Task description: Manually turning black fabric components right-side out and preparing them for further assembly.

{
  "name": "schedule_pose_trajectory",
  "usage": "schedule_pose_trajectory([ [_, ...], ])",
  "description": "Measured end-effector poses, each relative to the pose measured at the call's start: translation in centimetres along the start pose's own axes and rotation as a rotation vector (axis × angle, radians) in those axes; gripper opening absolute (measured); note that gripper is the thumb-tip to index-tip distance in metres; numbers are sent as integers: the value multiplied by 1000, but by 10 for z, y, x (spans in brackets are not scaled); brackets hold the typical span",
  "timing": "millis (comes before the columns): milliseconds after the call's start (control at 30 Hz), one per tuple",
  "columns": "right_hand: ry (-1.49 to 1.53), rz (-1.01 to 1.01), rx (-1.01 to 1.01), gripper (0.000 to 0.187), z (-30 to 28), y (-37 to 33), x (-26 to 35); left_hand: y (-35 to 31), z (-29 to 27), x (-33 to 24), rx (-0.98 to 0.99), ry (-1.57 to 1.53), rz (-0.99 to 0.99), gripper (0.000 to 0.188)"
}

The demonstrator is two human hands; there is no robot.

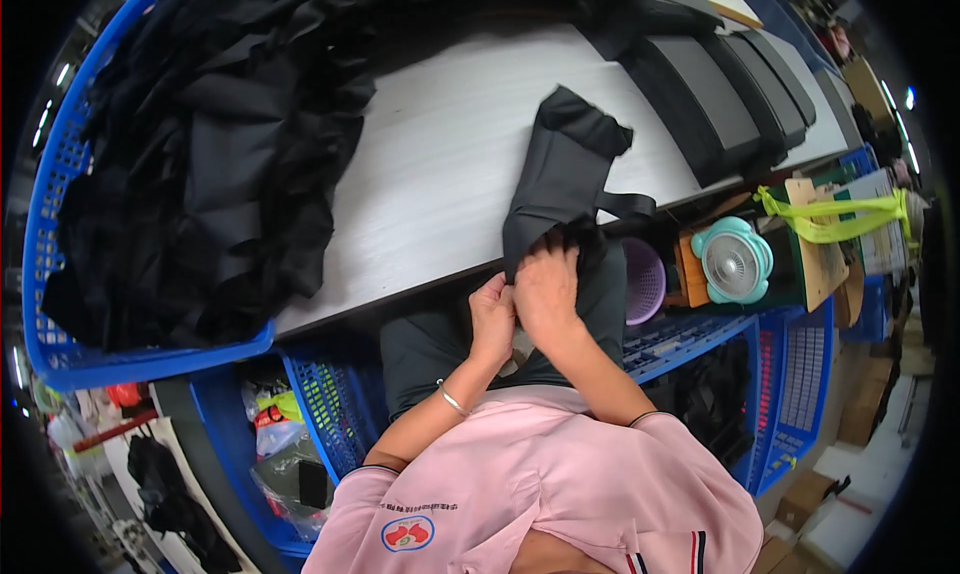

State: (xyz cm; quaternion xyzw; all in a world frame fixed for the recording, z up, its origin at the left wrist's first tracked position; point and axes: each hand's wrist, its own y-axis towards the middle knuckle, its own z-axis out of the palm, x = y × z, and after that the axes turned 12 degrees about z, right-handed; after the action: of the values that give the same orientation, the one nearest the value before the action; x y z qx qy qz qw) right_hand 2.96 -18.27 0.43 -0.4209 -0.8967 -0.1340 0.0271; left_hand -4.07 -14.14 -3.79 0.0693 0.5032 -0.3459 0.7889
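A black fabric bag lies partly on the white table and hangs over its front edge toward my lap. A short black strap sticks out from its right side. My right hand is closed on the bag's near end, its fingertips hidden in the folds. Close beside it, my left hand pinches the near left corner of the same bag. The two hands almost touch. A bracelet sits on my left wrist.
A large heap of black fabric pieces fills a blue crate at left. Stacked black and grey bags lie on the white table at right. Beyond its edge are a purple basket, a teal fan and blue crates.
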Motion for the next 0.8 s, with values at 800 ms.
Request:
schedule_pose_trajectory([
  [800,268,-256,532,15,-23,-69,-14,19,-51,-59,318,-73,-12,42],
])
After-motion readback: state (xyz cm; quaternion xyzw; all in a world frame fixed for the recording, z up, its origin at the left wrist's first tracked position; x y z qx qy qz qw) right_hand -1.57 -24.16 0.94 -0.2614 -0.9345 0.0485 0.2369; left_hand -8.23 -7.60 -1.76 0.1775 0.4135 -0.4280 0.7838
